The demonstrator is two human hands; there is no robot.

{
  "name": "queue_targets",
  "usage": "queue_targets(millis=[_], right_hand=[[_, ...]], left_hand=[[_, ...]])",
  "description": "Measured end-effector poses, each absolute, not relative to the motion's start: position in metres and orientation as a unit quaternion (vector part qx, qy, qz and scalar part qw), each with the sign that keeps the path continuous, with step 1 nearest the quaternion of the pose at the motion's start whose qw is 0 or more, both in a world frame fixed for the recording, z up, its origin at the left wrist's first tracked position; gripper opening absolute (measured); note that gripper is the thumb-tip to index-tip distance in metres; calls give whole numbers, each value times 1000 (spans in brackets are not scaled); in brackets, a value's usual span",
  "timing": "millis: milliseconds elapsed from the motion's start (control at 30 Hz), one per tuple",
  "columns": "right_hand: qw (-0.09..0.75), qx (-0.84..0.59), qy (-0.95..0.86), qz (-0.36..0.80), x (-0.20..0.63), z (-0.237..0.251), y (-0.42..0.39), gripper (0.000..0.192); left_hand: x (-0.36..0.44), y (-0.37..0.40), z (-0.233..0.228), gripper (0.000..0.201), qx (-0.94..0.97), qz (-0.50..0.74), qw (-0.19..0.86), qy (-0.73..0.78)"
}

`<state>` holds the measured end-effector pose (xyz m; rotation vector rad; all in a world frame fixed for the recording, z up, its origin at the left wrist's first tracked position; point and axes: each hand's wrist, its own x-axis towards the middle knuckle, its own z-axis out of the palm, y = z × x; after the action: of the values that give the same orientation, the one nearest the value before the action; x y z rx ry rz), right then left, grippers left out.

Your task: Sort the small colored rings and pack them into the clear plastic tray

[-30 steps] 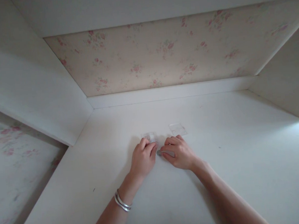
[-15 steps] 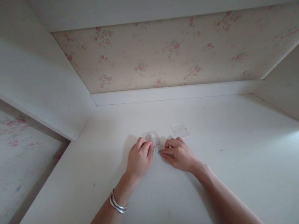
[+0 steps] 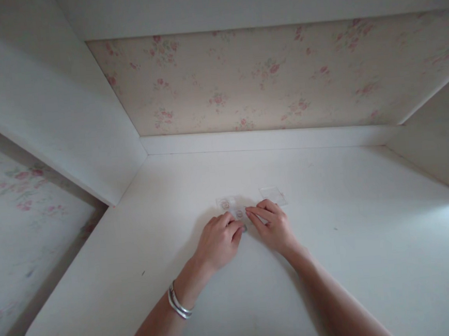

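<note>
A small clear plastic sheet [image 3: 232, 199] with round brownish designs, one of them a little round motif [image 3: 239, 215], lies on the white desktop between my hands. My left hand [image 3: 219, 240] is closed at the sheet's near-left side. By its thumb tip shows a small grey-green piece [image 3: 245, 228], which it seems to pinch. My right hand [image 3: 274, 227] has thumb and forefinger pinched together at the sheet's right edge; the fingers partly hide what is there. Just beyond my right knuckles lies a clear square plate [image 3: 273, 194], flat on the desktop.
The white desktop [image 3: 172, 193] meets a low white ledge [image 3: 261, 140] and a floral back panel [image 3: 217, 80]. White side panels stand left and right. A dark speck [image 3: 143, 273] lies at left, a smaller speck [image 3: 335, 228] at right.
My right fingertips have left the grey-green piece and moved up to the sheet's right edge. My left hand has shifted right, its thumb now by that piece. The view has tilted slightly.
</note>
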<state>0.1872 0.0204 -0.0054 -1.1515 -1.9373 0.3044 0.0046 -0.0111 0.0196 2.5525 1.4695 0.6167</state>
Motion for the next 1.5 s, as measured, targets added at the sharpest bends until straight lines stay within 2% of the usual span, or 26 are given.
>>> queue_targets(millis=[167,433,1000,1367,1500], right_hand=[[398,-460,-785,118,184,-9,22,16],[451,-492,-728,157,190,-7,27,18],[418,-479,-758,144,187,-8,25,17],[427,-465,-763,139,190,-4,24,18],[396,-423,-805,131,193,2,21,19]], left_hand=[[8,-13,18,16,861,173,60,474],[11,-13,14,17,865,176,50,468],[12,-13,12,17,866,170,62,466],[9,-13,15,17,848,213,71,480],[6,-10,13,16,824,249,71,504]])
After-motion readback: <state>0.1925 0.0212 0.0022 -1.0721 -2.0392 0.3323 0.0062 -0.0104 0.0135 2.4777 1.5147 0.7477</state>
